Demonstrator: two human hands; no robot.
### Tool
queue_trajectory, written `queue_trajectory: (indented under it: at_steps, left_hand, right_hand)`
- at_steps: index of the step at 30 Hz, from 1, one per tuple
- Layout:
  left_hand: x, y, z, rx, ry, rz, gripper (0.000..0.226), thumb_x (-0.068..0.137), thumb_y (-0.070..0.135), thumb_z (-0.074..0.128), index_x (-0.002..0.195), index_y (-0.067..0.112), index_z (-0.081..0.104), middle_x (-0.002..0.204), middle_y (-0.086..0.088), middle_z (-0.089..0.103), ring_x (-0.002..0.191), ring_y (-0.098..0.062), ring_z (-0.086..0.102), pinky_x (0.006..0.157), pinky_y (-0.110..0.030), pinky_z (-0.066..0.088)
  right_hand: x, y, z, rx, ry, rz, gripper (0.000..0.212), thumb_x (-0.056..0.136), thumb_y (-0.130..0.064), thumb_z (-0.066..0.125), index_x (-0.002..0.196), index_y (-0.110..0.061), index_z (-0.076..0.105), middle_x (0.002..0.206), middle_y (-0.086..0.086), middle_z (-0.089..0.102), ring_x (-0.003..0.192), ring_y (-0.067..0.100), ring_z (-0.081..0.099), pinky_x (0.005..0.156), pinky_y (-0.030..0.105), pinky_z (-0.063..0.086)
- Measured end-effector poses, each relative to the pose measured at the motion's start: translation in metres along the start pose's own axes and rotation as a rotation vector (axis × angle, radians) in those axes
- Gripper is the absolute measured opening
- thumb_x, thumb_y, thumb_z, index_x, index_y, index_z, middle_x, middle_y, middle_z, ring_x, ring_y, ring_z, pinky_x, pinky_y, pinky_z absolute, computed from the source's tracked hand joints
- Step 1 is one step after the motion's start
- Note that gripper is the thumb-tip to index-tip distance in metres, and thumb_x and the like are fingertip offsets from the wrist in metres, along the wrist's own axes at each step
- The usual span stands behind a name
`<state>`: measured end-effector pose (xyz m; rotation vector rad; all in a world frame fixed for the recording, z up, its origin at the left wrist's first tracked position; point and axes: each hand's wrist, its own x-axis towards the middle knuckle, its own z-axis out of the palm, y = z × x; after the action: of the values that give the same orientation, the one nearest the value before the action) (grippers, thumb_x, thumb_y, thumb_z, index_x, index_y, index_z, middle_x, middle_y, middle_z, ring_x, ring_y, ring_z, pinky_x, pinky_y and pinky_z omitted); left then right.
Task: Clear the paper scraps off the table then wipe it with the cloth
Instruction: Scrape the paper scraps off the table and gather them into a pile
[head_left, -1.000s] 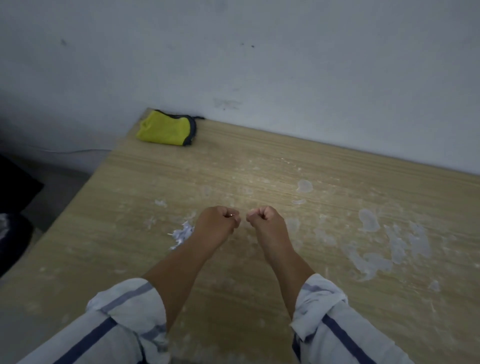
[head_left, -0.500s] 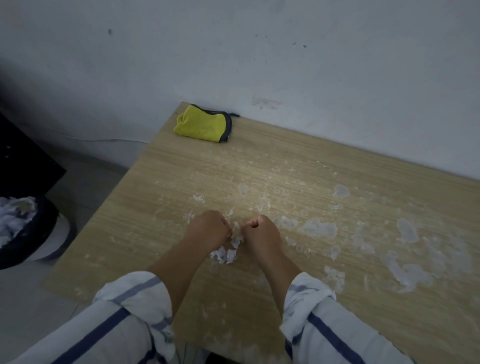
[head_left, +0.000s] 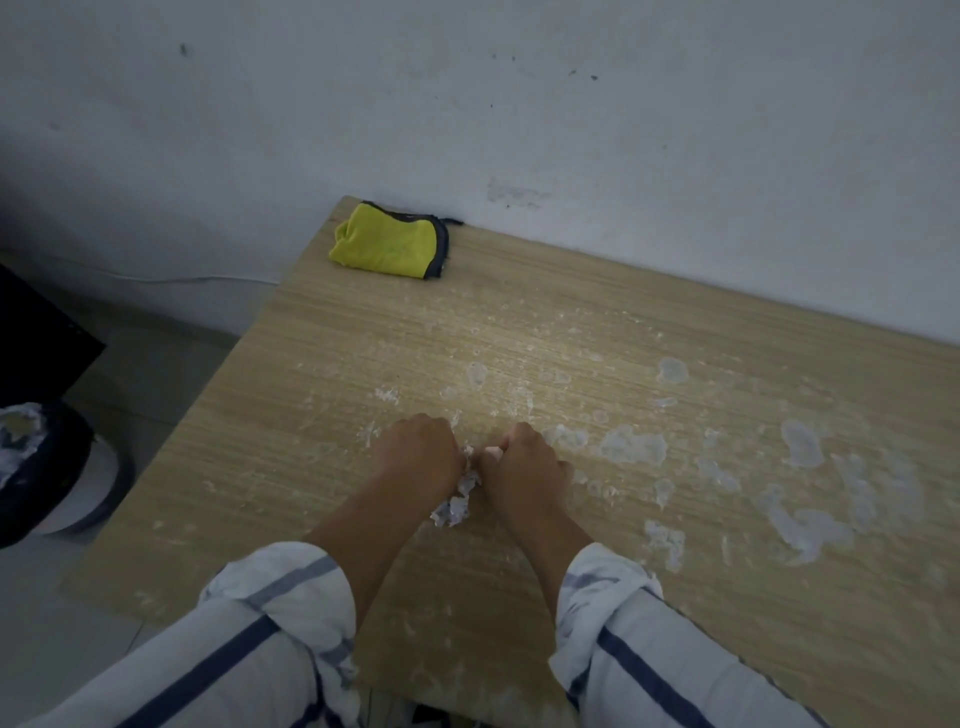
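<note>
Left grip (head_left: 418, 457) and right grip (head_left: 524, 475) sit knuckle to knuckle, fingers curled, pinching crumpled white paper scraps (head_left: 454, 506) between them. Light wood-grain surface (head_left: 311, 467) carries white smears rightward. Dark round bin (head_left: 52, 467) stands on the floor leftward, nearer the left grip. Folded yellow cloth (head_left: 387, 249) lies at the far-left corner.

The person is wearing a loose white shirt (head_left: 171, 691) that is carrying broad navy stripes running lengthwise down each arm. The left sleeve (head_left: 270, 618) and right sleeve (head_left: 644, 649) are sitting rolled back into thick, creased cuffs (head_left: 311, 577), each showing a paler grey-blue band across the fold. Below the cuffs the forearms (head_left: 358, 535), left hand (head_left: 415, 457) and right hand (head_left: 524, 470) are showing bare.
</note>
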<state>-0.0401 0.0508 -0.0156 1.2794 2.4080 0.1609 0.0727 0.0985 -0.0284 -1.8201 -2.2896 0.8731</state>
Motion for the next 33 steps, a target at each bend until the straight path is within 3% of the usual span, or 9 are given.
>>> queue_trajectory:
  at_steps: [4,6,8,16,19,23,25,29,33]
  left_hand:
    - [-0.004,0.002,-0.002,0.001,0.025,0.014,0.019,0.087,0.03,0.054,0.098,0.017,0.064,0.101,-0.003,0.062,0.096,-0.021,0.058,0.081,-0.034,0.05]
    - [-0.006,0.004,-0.002,-0.042,0.051,0.014,0.015,0.087,0.027,0.053,0.096,0.019,0.062,0.1,-0.001,0.062,0.094,-0.02,0.057,0.082,-0.034,0.049]
    - [-0.01,0.006,-0.002,-0.064,0.067,0.022,0.013,0.086,0.023,0.05,0.091,0.021,0.063,0.098,0.0,0.063,0.091,-0.019,0.056,0.079,-0.033,0.047]
    - [-0.026,0.033,0.003,-0.014,0.155,0.116,0.026,0.085,0.025,0.051,0.11,0.024,0.059,0.114,0.004,0.059,0.108,-0.02,0.05,0.089,-0.033,0.037]
    - [-0.041,0.056,0.017,0.02,0.167,0.362,0.047,0.081,0.039,0.027,0.109,0.022,0.06,0.114,0.002,0.058,0.109,-0.023,0.049,0.092,-0.036,0.035]
    - [-0.055,0.08,0.05,0.087,-0.112,0.555,0.087,0.069,0.049,-0.004,0.137,0.019,0.041,0.144,-0.002,0.04,0.135,-0.021,0.031,0.112,-0.035,0.02]
    - [-0.057,0.087,0.066,0.12,-0.146,0.56,0.084,0.071,0.048,0.003,0.141,0.016,0.038,0.149,-0.005,0.035,0.141,-0.022,0.027,0.116,-0.038,0.017]
    - [-0.061,0.097,0.089,0.238,-0.09,0.56,0.061,0.079,0.044,0.033,0.126,0.013,0.058,0.133,-0.008,0.056,0.126,-0.027,0.051,0.107,-0.041,0.033]
    - [-0.066,0.111,0.094,0.257,-0.034,0.59,0.065,0.083,0.048,0.029,0.13,0.011,0.053,0.138,-0.008,0.052,0.129,-0.027,0.047,0.111,-0.039,0.023]
  right_hand:
    - [0.001,0.005,-0.005,-0.003,0.011,0.016,0.021,0.084,-0.034,0.053,0.097,-0.018,0.048,0.096,0.0,0.058,0.091,0.025,0.057,0.083,0.038,0.03]
    - [0.0,0.011,-0.006,0.016,0.046,-0.002,0.008,0.087,-0.026,0.046,0.091,-0.019,0.049,0.093,-0.001,0.058,0.089,0.024,0.057,0.08,0.036,0.027]
    - [-0.002,0.018,-0.007,0.009,0.068,-0.012,0.013,0.09,-0.022,0.039,0.087,-0.019,0.052,0.091,-0.001,0.057,0.09,0.023,0.055,0.08,0.036,0.027]
    - [-0.017,0.069,-0.008,-0.206,0.061,-0.202,0.025,0.093,-0.025,0.04,0.112,-0.02,0.055,0.124,0.001,0.049,0.118,0.024,0.041,0.1,0.042,0.028]
    - [-0.029,0.084,-0.014,-0.238,0.13,-0.225,0.026,0.088,-0.026,0.042,0.104,-0.018,0.06,0.115,0.004,0.06,0.111,0.028,0.054,0.091,0.046,0.04]
    - [-0.041,0.106,-0.032,-0.232,0.134,-0.189,0.042,0.08,-0.031,0.031,0.101,-0.016,0.065,0.11,0.006,0.065,0.104,0.029,0.06,0.086,0.045,0.046]
    - [-0.045,0.125,-0.042,-0.234,0.149,-0.139,0.036,0.081,-0.029,0.036,0.098,-0.018,0.065,0.109,0.006,0.065,0.101,0.029,0.062,0.082,0.045,0.048]
    - [-0.054,0.167,-0.061,-0.215,0.184,-0.047,0.044,0.087,-0.035,0.03,0.112,-0.017,0.061,0.123,0.006,0.057,0.116,0.03,0.05,0.096,0.047,0.037]
    - [-0.068,0.204,-0.08,-0.166,0.211,0.106,0.042,0.092,-0.036,0.03,0.122,-0.02,0.054,0.136,0.002,0.046,0.129,0.024,0.036,0.105,0.041,0.025]
